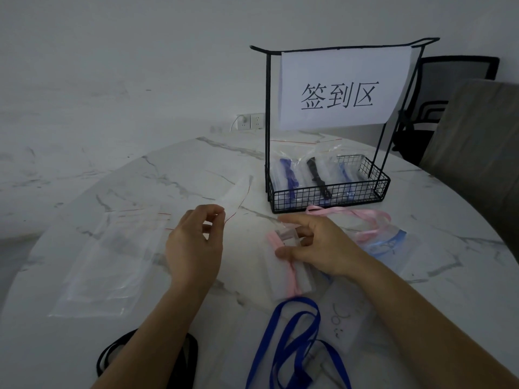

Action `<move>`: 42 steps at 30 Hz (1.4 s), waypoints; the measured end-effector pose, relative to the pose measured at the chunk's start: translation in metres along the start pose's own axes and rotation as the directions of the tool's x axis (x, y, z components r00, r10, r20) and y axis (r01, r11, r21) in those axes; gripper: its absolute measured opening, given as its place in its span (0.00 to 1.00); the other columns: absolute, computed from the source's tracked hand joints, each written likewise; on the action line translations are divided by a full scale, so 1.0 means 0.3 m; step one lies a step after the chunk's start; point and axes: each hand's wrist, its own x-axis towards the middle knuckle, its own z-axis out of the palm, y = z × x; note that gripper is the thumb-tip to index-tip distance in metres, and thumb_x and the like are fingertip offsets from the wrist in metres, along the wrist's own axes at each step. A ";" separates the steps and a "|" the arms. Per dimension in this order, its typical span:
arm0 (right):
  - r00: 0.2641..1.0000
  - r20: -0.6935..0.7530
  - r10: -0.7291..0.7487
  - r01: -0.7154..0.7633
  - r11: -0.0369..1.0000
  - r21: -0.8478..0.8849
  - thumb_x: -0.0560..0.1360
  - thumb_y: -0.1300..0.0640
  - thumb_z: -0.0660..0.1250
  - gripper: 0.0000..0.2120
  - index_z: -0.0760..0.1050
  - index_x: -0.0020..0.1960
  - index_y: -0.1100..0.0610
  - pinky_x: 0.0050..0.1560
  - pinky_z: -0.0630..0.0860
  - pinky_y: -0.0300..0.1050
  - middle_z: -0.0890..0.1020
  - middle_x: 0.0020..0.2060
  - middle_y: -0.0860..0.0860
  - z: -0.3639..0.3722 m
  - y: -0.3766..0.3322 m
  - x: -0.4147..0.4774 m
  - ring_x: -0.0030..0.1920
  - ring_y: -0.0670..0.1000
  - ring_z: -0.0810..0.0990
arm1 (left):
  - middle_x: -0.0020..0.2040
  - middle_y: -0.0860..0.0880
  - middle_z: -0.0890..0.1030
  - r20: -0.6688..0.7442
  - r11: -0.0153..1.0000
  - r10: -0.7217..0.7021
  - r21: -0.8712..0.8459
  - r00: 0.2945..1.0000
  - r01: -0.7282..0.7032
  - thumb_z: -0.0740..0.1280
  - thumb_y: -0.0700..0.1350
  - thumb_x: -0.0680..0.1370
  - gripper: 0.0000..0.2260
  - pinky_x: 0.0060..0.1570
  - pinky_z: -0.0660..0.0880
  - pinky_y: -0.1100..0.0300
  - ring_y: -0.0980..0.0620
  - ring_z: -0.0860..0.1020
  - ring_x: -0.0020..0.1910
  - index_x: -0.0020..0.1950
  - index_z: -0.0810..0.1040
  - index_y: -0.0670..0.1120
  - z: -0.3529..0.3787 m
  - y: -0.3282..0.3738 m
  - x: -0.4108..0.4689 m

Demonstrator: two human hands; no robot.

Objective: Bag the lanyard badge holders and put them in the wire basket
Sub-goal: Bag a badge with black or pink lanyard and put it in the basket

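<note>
My left hand (196, 242) pinches the edge of a clear zip bag (238, 196) with a red seal line, lifted above the table. My right hand (314, 245) grips a badge holder with a pink lanyard (292, 272) folded along it. A black wire basket (328, 192) stands just beyond my hands and holds three bagged holders with blue, black and light blue lanyards. Another pink lanyard (362, 217) and a light blue one (393, 240) lie at the right. A dark blue lanyard (295, 343) lies near my right forearm.
A stack of clear zip bags (112, 265) lies at the left on the round marble table (449, 276). A black lanyard (112, 357) sits at the near edge. A paper sign (339, 91) hangs on the basket's frame. Chairs (477, 136) stand at the right.
</note>
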 end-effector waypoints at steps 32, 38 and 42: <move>0.996 0.059 0.063 -0.086 0.759 0.645 0.57 0.52 0.82 0.24 0.85 0.53 0.48 0.47 0.82 0.42 0.86 0.52 0.51 -0.007 -0.080 -0.010 0.52 0.51 0.85 | 0.41 0.62 0.82 -0.062 0.963 -0.185 -0.209 0.981 0.168 0.71 0.45 0.77 0.05 0.38 0.83 0.50 0.57 0.83 0.36 0.46 0.80 0.56 0.008 0.019 -0.004; 0.976 -0.069 0.207 -0.072 0.602 0.795 0.61 0.61 0.79 0.23 0.80 0.55 0.57 0.39 0.83 0.42 0.87 0.50 0.56 0.019 -0.096 -0.003 0.47 0.54 0.87 | 0.43 0.55 0.83 -0.079 0.989 -0.080 -0.131 0.994 0.069 0.72 0.45 0.76 0.02 0.36 0.82 0.53 0.55 0.82 0.35 0.49 0.82 0.51 0.020 0.024 -0.015; 0.952 -0.125 0.278 -0.047 0.541 0.840 0.59 0.59 0.80 0.22 0.80 0.52 0.56 0.38 0.82 0.42 0.87 0.48 0.56 0.034 -0.102 0.002 0.43 0.53 0.87 | 0.41 0.52 0.83 -0.091 0.993 0.093 -0.064 0.992 -0.099 0.73 0.42 0.75 0.02 0.32 0.74 0.72 0.57 0.81 0.33 0.47 0.84 0.47 0.021 0.031 -0.024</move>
